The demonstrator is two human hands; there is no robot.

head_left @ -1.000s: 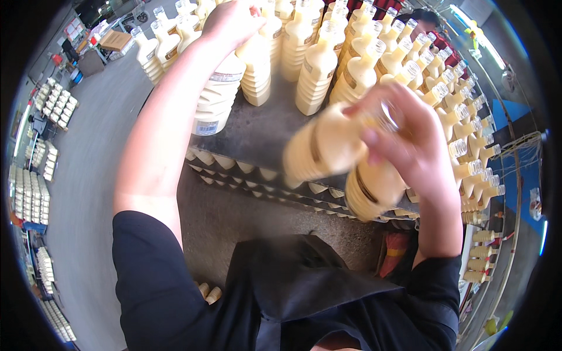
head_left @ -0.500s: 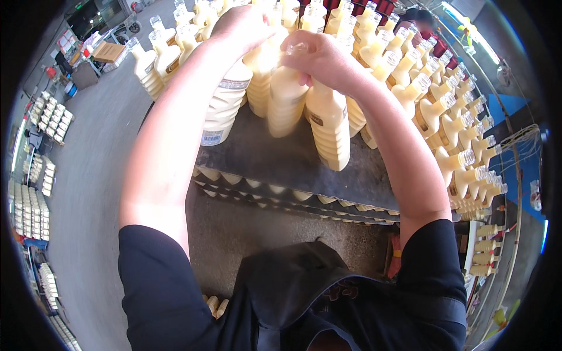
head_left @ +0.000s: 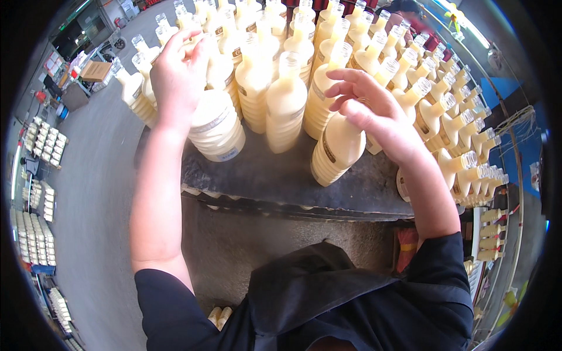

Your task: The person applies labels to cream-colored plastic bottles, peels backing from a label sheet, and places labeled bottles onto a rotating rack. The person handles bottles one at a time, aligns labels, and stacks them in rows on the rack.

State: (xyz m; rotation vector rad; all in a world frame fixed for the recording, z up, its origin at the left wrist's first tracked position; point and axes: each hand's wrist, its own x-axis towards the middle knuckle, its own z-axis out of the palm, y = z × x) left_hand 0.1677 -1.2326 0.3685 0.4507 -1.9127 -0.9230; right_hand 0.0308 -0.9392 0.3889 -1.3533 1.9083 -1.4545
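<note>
My left hand is raised on the left with its fingers loosely bent and apart. Below it a wide cream-coloured bottle stands near the table's edge, its top partly hidden by the hand. On the right, my right hand has its fingers spread over a ribbed cream bottle with a small dark label. That bottle leans in the picture, and its neck is mostly hidden behind the hand. Between my hands another cream bottle stands with its clear open neck upward.
Dense rows of similar bottles fill the far and right parts of the dark table. A person is beyond them at the back. Stacked bottles line the left side across the grey floor. A cardboard box sits farther back.
My hands have moved apart and closer to me. The right hand has let go of the middle bottle's neck and shifted right; the left has moved left, its fingers now loosened.
</note>
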